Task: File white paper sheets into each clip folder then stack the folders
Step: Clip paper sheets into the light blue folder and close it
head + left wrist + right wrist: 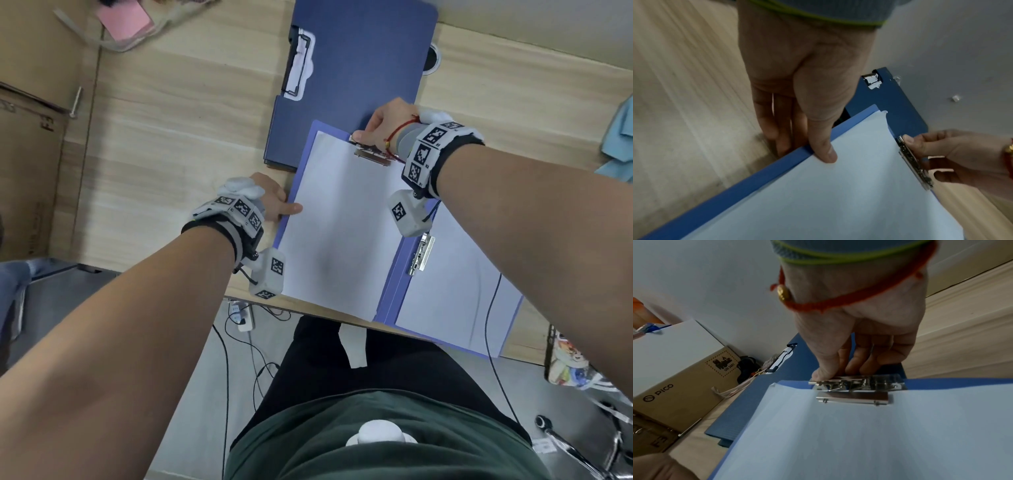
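A light blue clip folder [390, 284] lies open at the table's near edge, with a white paper sheet [342, 222] on its left half. My right hand [363, 138] grips the metal clip [371, 154] at the folder's top; in the right wrist view the clip [853, 395] bar sits on the sheet [859, 443]. My left hand [286, 207] pinches the folder's left edge [735, 194], thumb on the sheet [838, 203], fingers beneath. A closed dark blue folder [359, 68] lies behind, partly under the open one. A second metal clip [421, 253] lies along the spine.
Cardboard boxes [27, 154] stand at the table's left, one marked PICO [674, 369]. A pink pad [123, 19] lies at the far left, a blue cloth [620, 137] at the right. A phone [565, 359] overhangs the near edge. A cable hole [432, 60] sits beside the dark folder.
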Motion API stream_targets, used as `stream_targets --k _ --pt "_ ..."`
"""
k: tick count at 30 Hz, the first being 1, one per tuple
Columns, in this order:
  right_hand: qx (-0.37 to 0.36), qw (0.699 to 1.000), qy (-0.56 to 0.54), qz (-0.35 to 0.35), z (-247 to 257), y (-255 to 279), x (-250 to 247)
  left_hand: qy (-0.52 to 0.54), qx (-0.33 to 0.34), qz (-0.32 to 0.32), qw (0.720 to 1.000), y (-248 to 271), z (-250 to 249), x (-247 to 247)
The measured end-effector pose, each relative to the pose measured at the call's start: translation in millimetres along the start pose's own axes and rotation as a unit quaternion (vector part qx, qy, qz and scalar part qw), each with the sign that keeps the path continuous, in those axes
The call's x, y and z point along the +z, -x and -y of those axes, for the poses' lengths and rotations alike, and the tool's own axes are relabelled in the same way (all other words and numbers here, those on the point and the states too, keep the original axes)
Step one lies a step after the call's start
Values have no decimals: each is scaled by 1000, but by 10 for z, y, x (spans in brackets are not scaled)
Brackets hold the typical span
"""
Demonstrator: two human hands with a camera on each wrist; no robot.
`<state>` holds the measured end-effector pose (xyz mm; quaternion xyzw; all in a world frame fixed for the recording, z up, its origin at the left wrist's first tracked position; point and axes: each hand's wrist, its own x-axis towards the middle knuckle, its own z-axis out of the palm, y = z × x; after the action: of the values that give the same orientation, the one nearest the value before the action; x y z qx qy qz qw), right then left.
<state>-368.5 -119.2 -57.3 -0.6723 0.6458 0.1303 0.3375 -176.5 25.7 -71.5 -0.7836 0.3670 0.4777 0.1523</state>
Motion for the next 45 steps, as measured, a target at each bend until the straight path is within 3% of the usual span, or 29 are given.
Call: stream_targets --k 7,12,14,16,21,26,30,35,39,42,45 --pt "18 998 -26 -49 -177 312 -18 15 84 30 996 174 -12 -137" --pt "35 987 -156 9 -239 703 -157 6 169 69 983 505 -194 -326" --pt "44 967 -242 70 -152 811 -240 29 204 76 976 669 -343 -393" --pt "46 959 -267 85 -77 1010 -390 36 250 72 965 907 -544 -410" --pt "61 958 -280 23 -93 1263 -839 56 305 78 947 1323 -1146 -337" --pt "71 961 -266 11 -786 1519 -1326 91 353 128 922 1625 -1738 -131" --pt "95 958 -271 0 -1429 1722 -1357 122 324 138 928 1507 -2020 222" --pt "144 900 -410 -10 -2244 1832 -1158 122 221 74 965 1132 -2117 711" --pt "202 887 -414 -22 -2890 1671 -817 43 135 54 988 822 -2146 1115" --pt "242 877 -416 -9 -3084 1614 -586 -62 108 28 992 487 -2125 1362" --pt "276 874 -399 23 -3187 1571 -391 -80 89 13 993 366 -2082 1515"
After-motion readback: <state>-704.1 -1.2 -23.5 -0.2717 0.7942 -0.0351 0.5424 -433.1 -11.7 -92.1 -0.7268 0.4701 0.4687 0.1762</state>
